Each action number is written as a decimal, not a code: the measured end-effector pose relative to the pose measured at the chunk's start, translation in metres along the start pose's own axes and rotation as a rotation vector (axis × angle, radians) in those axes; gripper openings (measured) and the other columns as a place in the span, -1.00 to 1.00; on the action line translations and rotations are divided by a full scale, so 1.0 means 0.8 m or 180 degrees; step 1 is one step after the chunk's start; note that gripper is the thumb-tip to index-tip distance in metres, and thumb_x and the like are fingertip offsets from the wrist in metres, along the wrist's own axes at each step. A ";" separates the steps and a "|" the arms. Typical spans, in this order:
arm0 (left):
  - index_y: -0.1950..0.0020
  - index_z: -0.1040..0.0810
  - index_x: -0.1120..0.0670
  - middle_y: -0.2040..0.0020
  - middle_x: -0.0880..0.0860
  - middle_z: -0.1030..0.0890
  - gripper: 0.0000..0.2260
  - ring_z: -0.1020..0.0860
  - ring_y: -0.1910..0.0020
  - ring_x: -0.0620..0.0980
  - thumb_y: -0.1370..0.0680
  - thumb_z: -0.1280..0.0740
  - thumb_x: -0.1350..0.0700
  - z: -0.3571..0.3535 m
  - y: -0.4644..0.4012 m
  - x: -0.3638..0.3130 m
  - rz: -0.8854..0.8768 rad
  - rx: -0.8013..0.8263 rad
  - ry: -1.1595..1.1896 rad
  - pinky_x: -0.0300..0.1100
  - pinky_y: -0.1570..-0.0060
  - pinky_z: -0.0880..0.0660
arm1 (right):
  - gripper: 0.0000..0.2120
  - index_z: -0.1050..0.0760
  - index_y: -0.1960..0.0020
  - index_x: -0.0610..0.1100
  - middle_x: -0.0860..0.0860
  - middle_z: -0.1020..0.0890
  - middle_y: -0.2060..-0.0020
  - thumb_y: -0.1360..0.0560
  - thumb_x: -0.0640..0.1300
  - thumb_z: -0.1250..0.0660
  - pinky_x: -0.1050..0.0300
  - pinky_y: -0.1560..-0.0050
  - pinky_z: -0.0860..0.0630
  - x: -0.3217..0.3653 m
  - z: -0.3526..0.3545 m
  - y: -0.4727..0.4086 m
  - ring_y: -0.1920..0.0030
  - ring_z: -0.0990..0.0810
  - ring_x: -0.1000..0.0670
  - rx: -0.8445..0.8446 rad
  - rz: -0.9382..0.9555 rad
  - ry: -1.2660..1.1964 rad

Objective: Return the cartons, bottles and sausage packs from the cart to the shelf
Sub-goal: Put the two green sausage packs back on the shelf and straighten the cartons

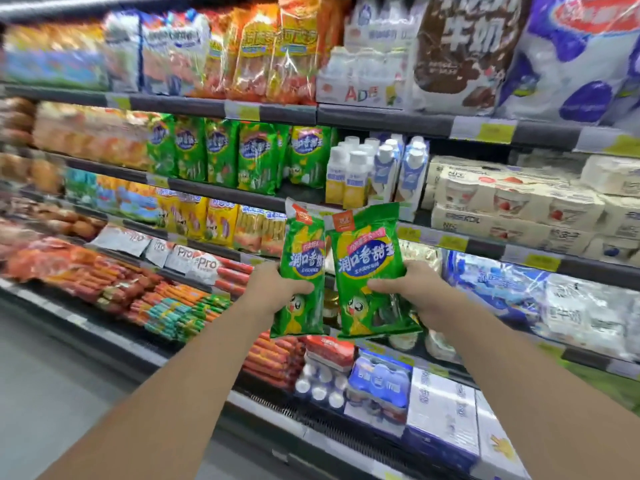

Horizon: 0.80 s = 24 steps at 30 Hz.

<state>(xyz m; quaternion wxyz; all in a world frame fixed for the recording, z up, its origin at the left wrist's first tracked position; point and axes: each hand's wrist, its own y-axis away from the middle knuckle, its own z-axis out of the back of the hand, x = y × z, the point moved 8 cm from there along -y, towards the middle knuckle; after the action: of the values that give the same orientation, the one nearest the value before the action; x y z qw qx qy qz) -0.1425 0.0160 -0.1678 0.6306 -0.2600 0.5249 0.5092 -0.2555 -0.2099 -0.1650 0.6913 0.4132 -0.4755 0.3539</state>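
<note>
I hold two green sausage packs upright in front of the shelf. My left hand (pixel 273 289) grips the left green pack (pixel 303 258) near its middle. My right hand (pixel 412 289) grips the right green pack (pixel 369 261), thumb across its front. Both packs carry a blue oval label and a cartoon corn figure. A row of the same green packs (pixel 242 154) stands on the second shelf, above and left of my hands. White and yellow bottles (pixel 349 178) and blue-white cartons (pixel 398 171) stand right of that row. The cart is out of view.
The top shelf holds orange sausage bags (pixel 273 46) and milk packs (pixel 467 46). Yoghurt cup packs (pixel 502 202) fill the right. Loose red sausages (pixel 104 271) lie in the lower left bin. Boxed drinks (pixel 443 410) line the bottom edge. Grey floor (pixel 52 393) lies at left.
</note>
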 end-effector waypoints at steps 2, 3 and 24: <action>0.06 -0.64 0.09 0.09 0.11 -0.72 -0.79 -0.68 0.11 0.11 -0.37 -0.59 0.17 0.011 -0.016 0.005 0.0044 -0.0050 0.0030 0.07 0.11 -0.65 | -0.67 -0.62 0.00 -0.14 -0.08 -0.75 0.07 -0.29 -0.16 -0.64 -0.21 -0.26 -0.52 0.008 -0.015 -0.019 -0.06 -0.68 -0.13 0.0023 0.0012 0.0022; 0.07 -0.65 0.11 0.11 0.12 -0.73 -0.77 -0.69 0.11 0.14 -0.34 -0.60 0.16 0.013 -0.024 0.006 0.0060 -0.0053 0.0039 0.12 0.09 -0.65 | -0.67 -0.61 0.02 -0.13 -0.09 -0.75 0.07 -0.29 -0.16 -0.64 -0.20 -0.26 -0.52 0.011 -0.020 -0.025 -0.06 -0.68 -0.13 0.0044 0.0024 0.0030; -0.31 -0.50 0.19 -0.27 0.10 -0.57 -0.50 -0.47 -0.33 0.17 -0.43 -0.54 0.12 0.086 -0.251 -0.114 -0.0232 -0.0335 0.0351 0.03 -0.21 -0.39 | -0.67 -0.58 -0.07 -0.16 -0.07 -0.73 0.02 -0.36 -0.19 -0.59 -0.01 -0.04 -0.57 0.156 -0.064 -0.216 -0.05 -0.68 -0.09 0.0225 0.0576 -0.0012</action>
<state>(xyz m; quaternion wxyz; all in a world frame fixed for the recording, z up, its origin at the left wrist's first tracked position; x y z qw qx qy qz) 0.0746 -0.0275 -0.1033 0.6043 -0.3394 0.5215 0.4978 -0.0472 -0.2220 -0.0972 0.6406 0.3933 -0.4994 0.4307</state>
